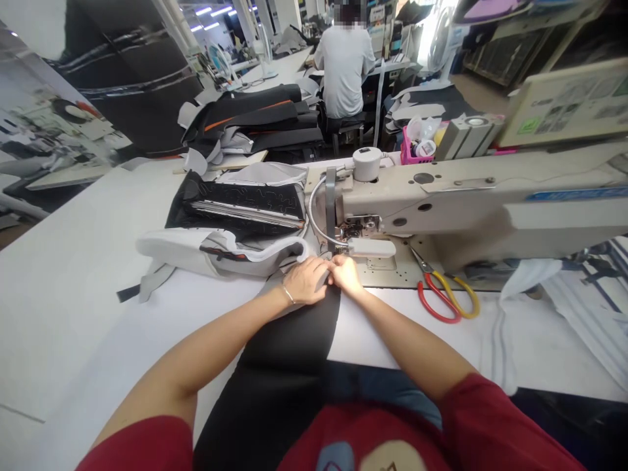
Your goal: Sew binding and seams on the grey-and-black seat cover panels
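Note:
My left hand (pixel 307 280) and my right hand (pixel 346 275) meet side by side on a long black fabric piece (pixel 289 347), just in front of the needle area of a beige sewing machine (pixel 441 196). Both hands have their fingers curled and pressed on the fabric's far edge. The fabric runs from the machine down over the table edge toward my lap. A thin bracelet circles my left wrist.
Red-and-yellow scissors (pixel 444 296) lie right of my hands. A pile of black and grey fabric pieces (pixel 230 226) sits left of the machine on the white table (pixel 73 281). Another person (pixel 343 62) sits at a far workstation, back turned. A pink basket (pixel 415 150) stands behind the machine.

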Demonstrator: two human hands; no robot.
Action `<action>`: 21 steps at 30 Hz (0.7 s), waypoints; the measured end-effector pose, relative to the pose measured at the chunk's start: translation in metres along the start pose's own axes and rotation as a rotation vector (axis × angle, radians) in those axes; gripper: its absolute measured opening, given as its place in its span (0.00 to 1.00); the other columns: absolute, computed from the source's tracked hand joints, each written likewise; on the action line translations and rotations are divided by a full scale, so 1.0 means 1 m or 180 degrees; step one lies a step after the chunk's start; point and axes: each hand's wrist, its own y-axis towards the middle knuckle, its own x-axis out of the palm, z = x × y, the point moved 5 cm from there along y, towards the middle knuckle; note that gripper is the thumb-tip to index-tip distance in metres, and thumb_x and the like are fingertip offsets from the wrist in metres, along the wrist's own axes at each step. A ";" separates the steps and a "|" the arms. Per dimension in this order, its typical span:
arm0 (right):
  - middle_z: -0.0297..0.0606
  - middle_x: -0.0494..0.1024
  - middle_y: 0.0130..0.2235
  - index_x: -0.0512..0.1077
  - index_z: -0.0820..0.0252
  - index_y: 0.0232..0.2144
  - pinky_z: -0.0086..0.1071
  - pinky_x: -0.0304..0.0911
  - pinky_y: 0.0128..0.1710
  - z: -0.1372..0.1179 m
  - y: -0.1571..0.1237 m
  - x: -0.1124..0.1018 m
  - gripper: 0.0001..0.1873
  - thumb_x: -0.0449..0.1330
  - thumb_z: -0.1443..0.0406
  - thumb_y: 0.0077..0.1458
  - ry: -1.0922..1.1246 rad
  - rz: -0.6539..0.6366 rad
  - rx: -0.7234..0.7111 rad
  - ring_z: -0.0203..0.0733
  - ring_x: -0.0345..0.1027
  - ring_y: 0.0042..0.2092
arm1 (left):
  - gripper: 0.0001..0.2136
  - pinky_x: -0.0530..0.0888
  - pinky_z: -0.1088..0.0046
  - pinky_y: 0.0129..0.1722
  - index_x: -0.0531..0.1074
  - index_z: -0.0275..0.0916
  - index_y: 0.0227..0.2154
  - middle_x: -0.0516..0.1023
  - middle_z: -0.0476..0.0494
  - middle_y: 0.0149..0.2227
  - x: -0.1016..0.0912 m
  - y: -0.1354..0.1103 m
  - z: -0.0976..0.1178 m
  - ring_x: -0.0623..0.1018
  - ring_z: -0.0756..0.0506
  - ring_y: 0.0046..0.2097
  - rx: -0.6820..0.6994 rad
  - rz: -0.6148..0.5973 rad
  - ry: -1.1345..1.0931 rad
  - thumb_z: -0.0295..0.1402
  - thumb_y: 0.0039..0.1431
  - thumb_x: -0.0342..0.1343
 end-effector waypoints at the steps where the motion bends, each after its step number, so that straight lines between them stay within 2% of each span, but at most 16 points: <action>1: 0.27 0.62 0.08 0.60 0.60 0.15 0.23 0.55 0.21 -0.001 -0.001 0.000 0.15 0.51 0.59 0.46 0.0050 -0.0010 -0.0021 0.29 0.56 0.13 | 0.15 0.69 0.63 0.40 0.65 0.30 0.40 0.68 0.33 0.40 0.001 -0.001 0.001 0.67 0.40 0.44 -0.0202 0.0179 0.0015 0.35 0.51 0.46; 4: 0.28 0.62 0.09 0.60 0.61 0.15 0.22 0.54 0.19 0.001 -0.001 0.000 0.16 0.51 0.57 0.47 0.0158 -0.0015 -0.0033 0.29 0.55 0.13 | 0.13 0.69 0.65 0.41 0.65 0.32 0.41 0.68 0.34 0.42 0.008 -0.005 0.006 0.67 0.42 0.45 -0.0525 0.0488 0.0149 0.31 0.54 0.43; 8: 0.29 0.64 0.10 0.60 0.61 0.16 0.22 0.52 0.14 0.004 0.001 0.002 0.17 0.50 0.56 0.49 0.0176 -0.0111 0.0037 0.28 0.51 0.10 | 0.14 0.67 0.67 0.46 0.66 0.33 0.41 0.69 0.36 0.45 0.017 -0.010 0.007 0.68 0.44 0.48 -0.0544 0.0719 0.0036 0.25 0.56 0.39; 10: 0.30 0.66 0.12 0.61 0.62 0.19 0.22 0.53 0.14 0.002 0.001 0.004 0.16 0.47 0.58 0.52 0.0043 -0.0261 0.0034 0.28 0.54 0.11 | 0.14 0.67 0.68 0.47 0.66 0.32 0.42 0.68 0.35 0.46 0.019 -0.010 0.004 0.67 0.45 0.50 -0.0455 0.0764 -0.0200 0.24 0.56 0.38; 12: 0.33 0.70 0.16 0.62 0.63 0.23 0.23 0.58 0.18 -0.004 -0.005 0.003 0.12 0.45 0.63 0.54 -0.0377 -0.0449 -0.0142 0.30 0.61 0.15 | 0.15 0.66 0.67 0.48 0.65 0.31 0.43 0.68 0.34 0.47 0.021 -0.008 -0.001 0.66 0.45 0.50 -0.0377 0.0700 -0.0424 0.24 0.56 0.37; 13: 0.36 0.72 0.20 0.63 0.64 0.26 0.25 0.61 0.21 -0.009 -0.010 0.002 0.10 0.46 0.65 0.54 -0.0739 -0.0532 -0.0371 0.32 0.65 0.19 | 0.15 0.66 0.67 0.48 0.65 0.31 0.43 0.68 0.34 0.47 0.021 -0.006 -0.005 0.66 0.45 0.51 -0.0366 0.0641 -0.0504 0.23 0.56 0.37; 15: 0.44 0.73 0.29 0.64 0.66 0.30 0.30 0.65 0.31 -0.021 -0.026 0.002 0.06 0.47 0.70 0.53 -0.1663 -0.0734 -0.1177 0.38 0.69 0.31 | 0.15 0.67 0.67 0.48 0.66 0.32 0.41 0.69 0.36 0.46 0.020 0.001 -0.012 0.67 0.46 0.50 -0.0458 0.0487 -0.0604 0.23 0.55 0.37; 18: 0.52 0.70 0.41 0.65 0.68 0.33 0.40 0.59 0.46 -0.030 -0.059 0.005 0.09 0.46 0.73 0.53 -0.2874 -0.1124 -0.2588 0.47 0.61 0.48 | 0.15 0.68 0.69 0.44 0.68 0.36 0.37 0.73 0.40 0.40 0.019 0.015 -0.022 0.71 0.46 0.43 -0.0768 0.0127 -0.0614 0.22 0.52 0.40; 19: 0.53 0.68 0.43 0.66 0.69 0.34 0.42 0.56 0.48 -0.030 -0.068 0.005 0.10 0.45 0.73 0.54 -0.3106 -0.1237 -0.2909 0.48 0.58 0.51 | 0.14 0.69 0.70 0.42 0.69 0.36 0.36 0.74 0.41 0.36 0.019 0.019 -0.024 0.72 0.46 0.40 -0.0876 0.0010 -0.0576 0.22 0.51 0.40; 21: 0.53 0.66 0.46 0.65 0.70 0.38 0.41 0.55 0.50 -0.026 -0.076 0.003 0.13 0.42 0.74 0.55 -0.3340 -0.1326 -0.3269 0.47 0.55 0.53 | 0.14 0.69 0.70 0.39 0.69 0.36 0.34 0.73 0.42 0.31 0.021 0.025 -0.026 0.72 0.46 0.37 -0.0985 -0.0133 -0.0485 0.21 0.49 0.41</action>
